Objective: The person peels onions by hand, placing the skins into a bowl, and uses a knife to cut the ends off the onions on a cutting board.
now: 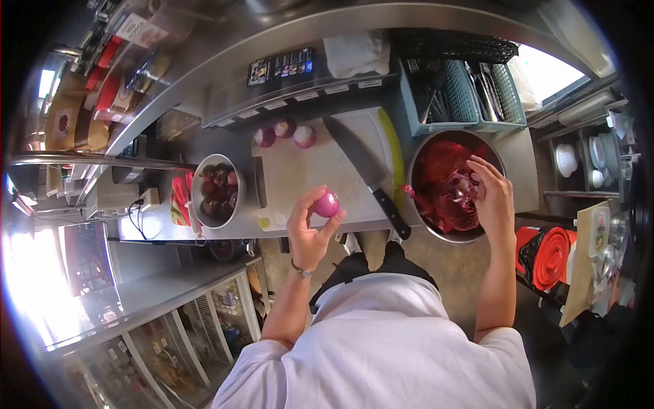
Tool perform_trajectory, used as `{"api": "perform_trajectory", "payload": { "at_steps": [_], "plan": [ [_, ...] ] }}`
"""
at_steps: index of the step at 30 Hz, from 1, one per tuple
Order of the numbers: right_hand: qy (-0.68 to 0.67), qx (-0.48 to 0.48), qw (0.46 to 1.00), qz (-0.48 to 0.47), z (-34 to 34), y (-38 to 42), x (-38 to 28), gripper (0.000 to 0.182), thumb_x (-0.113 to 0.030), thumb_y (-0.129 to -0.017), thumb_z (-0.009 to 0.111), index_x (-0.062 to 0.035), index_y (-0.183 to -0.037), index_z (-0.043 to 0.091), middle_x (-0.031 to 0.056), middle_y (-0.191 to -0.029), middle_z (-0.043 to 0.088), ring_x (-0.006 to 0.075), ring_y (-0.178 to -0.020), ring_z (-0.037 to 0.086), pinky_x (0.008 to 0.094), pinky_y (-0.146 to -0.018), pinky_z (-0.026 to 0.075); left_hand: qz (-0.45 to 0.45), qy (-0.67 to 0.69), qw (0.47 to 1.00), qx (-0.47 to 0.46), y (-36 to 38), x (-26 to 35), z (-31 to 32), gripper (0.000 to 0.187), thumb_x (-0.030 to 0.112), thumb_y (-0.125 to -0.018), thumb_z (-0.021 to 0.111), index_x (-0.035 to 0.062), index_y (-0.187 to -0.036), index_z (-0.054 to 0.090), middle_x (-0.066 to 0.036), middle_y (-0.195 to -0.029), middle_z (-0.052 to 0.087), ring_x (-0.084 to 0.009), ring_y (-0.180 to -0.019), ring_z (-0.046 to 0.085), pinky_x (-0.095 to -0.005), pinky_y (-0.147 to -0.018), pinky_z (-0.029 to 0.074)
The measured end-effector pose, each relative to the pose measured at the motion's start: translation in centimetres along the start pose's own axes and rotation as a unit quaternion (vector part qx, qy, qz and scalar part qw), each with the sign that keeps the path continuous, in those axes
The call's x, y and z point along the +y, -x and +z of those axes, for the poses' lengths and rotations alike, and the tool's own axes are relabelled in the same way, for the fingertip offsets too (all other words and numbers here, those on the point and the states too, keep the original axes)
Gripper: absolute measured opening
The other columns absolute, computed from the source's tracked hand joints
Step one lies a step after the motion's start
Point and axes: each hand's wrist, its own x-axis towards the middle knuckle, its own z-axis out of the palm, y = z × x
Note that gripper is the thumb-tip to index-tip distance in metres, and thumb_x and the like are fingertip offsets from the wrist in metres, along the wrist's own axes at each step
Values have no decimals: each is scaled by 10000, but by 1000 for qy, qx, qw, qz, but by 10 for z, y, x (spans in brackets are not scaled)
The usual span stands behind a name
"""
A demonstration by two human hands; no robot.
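Note:
A peeled purple onion (327,204) is held between the thumb and fingers of my left hand (310,228), over the front edge of the white cutting board (293,163). My right hand (493,198) is over the right side of a large metal bowl (455,240) with red onion skins (443,198) inside; its fingers are bent, and whether they hold a skin cannot be made out. A large knife (364,163) lies slantwise on the board, its black handle toward me. Three onions (285,128) sit along the board's back left edge.
A smaller metal bowl (216,158) of dark onions stands left of the board. Blue-green cutlery baskets (463,95) are behind the large bowl. A metal shelf (238,48) runs above the counter. A red lidded bin (550,259) is at the lower right.

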Motion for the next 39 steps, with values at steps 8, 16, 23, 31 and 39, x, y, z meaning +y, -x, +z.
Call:
{"api": "perform_trajectory", "payload": {
  "at_steps": [8, 16, 23, 31, 39],
  "plan": [
    [68, 10, 998, 12, 11, 4, -67, 89, -12, -827, 622, 11, -896, 672, 154, -854, 673, 301, -763, 661, 360, -680, 507, 90, -280, 954, 58, -19, -67, -58, 466, 180, -692, 841, 27, -1070, 616, -131, -1059, 656, -224, -900, 646, -304, -789, 523],
    [147, -90, 983, 56, 144, 43, -128, 466, -85, -774, 677, -16, -1206, 515, 183, -1023, 581, 323, -875, 623, 390, -750, 525, 44, -226, 973, 26, -10, -85, -71, 475, 196, -652, 851, 87, -1055, 625, -132, -1068, 652, -305, -973, 623, -381, -820, 507],
    [132, -112, 979, 106, 170, 42, -99, 466, -42, -759, 627, -35, -1213, 520, 197, -997, 582, 346, -815, 636, 410, -686, 538, 84, -267, 960, 24, -9, -77, -67, 412, 168, -719, 810, 55, -1066, 618, -147, -1113, 616, -328, -1009, 598, -401, -871, 484],
    [44, -127, 979, 150, 130, 88, -125, 438, -70, -770, 639, -74, -1194, 531, 197, -761, 593, 379, -634, 607, 458, -579, 498, 121, -255, 959, 34, -6, -93, -69, 401, 136, -707, 812, 72, -1058, 628, -145, -1074, 635, -314, -980, 613, -388, -836, 501],
    [35, -274, 955, 106, 134, 117, -141, 194, -151, -871, 594, -97, -1057, 594, 122, -685, 602, 323, -564, 594, 425, -501, 478, 159, -301, 939, 51, -4, -90, -66, 430, 69, -645, 840, 61, -1025, 639, -145, -1056, 650, -299, -952, 629, -365, -815, 512]
  ]
}}
